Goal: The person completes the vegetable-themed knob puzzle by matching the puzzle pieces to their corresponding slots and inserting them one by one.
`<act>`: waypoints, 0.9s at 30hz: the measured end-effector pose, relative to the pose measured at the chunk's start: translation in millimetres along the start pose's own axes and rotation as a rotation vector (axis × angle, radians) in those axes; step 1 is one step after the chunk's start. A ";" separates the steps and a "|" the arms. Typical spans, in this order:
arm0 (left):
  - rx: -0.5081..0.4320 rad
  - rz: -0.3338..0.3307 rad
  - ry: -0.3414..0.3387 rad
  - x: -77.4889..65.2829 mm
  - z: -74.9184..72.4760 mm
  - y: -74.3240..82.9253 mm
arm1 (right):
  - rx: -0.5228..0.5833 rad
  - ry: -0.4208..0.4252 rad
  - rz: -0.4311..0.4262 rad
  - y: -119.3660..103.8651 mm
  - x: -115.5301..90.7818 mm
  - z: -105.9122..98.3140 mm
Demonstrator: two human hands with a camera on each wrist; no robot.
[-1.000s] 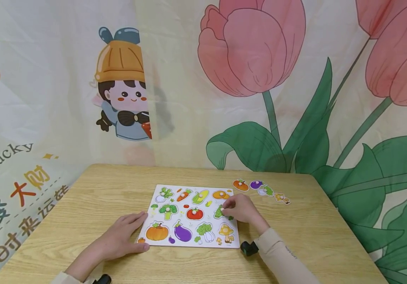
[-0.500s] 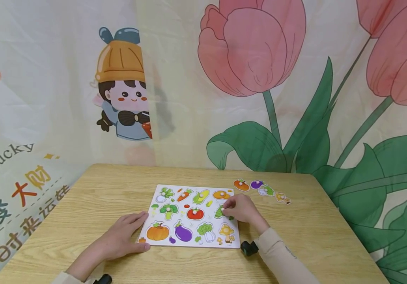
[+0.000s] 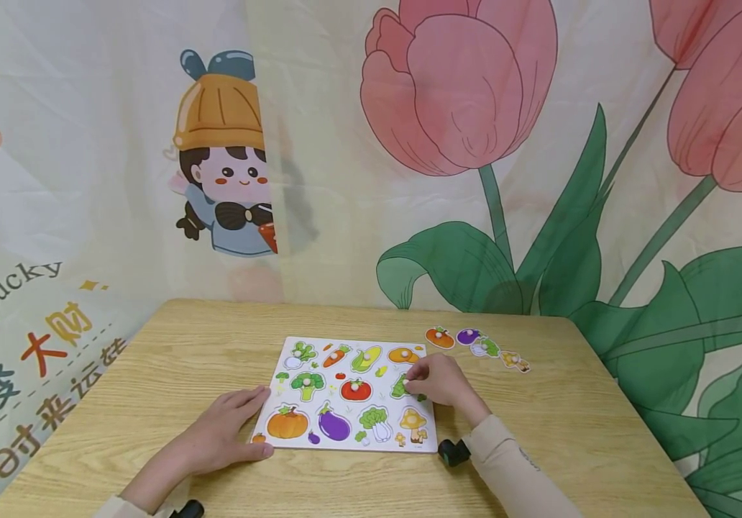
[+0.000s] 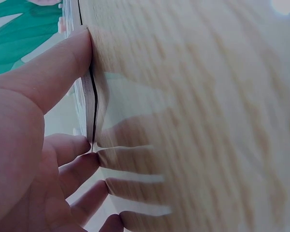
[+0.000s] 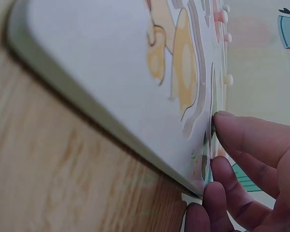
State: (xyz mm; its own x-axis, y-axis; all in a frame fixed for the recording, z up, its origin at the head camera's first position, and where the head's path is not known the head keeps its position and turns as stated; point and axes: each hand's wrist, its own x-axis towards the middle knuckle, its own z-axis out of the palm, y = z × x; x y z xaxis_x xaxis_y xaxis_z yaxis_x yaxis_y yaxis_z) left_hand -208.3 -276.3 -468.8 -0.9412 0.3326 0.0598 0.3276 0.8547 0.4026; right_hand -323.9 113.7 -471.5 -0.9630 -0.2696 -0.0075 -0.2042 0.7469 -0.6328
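Observation:
A white vegetable peg puzzle board (image 3: 326, 360) lies flat on the table. My left hand (image 3: 222, 432) rests at its left side, thumb near the front corner and spread fingers along the edge; in the left wrist view the thumb (image 4: 63, 67) touches the board's side. My right hand (image 3: 442, 381) is over the board's right edge, thumb and fingertips pinching a green vegetable puzzle piece (image 3: 399, 387), partly covered by the fingers. The right wrist view shows the thumb (image 5: 251, 135) low against the board's face. Other knobbed pieces, such as a tomato (image 3: 355, 390) and broccoli (image 3: 308, 385), sit in their slots.
Loose pieces lie beyond the board at the right: a pumpkin (image 3: 439, 337), an eggplant (image 3: 467, 336), a bok choy (image 3: 489, 347) and a mushroom (image 3: 515, 361). The wooden table (image 3: 539, 432) ends at a printed cloth backdrop (image 3: 332, 180).

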 end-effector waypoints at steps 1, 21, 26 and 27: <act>0.000 -0.001 -0.001 0.2 0.0 -0.1 | -0.001 0.001 0.001 0.0 -0.2 0.1; -0.001 0.002 0.000 -1.0 0.1 1.0 | 0.009 -0.024 -0.038 2.6 0.8 -3.9; -0.002 -0.003 -0.004 -0.7 0.0 0.1 | -0.006 -0.013 -0.051 6.0 3.4 -11.7; -0.002 0.002 -0.003 -0.8 -0.2 0.0 | -0.003 -0.005 -0.042 6.8 4.1 -13.8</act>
State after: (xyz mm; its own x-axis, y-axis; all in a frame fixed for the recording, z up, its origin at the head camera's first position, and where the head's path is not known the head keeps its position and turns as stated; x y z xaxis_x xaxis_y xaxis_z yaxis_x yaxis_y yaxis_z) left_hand -207.5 -276.6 -468.7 -0.9403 0.3353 0.0578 0.3292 0.8535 0.4041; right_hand -331.7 126.0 -465.1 -0.9527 -0.3035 0.0147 -0.2445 0.7368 -0.6303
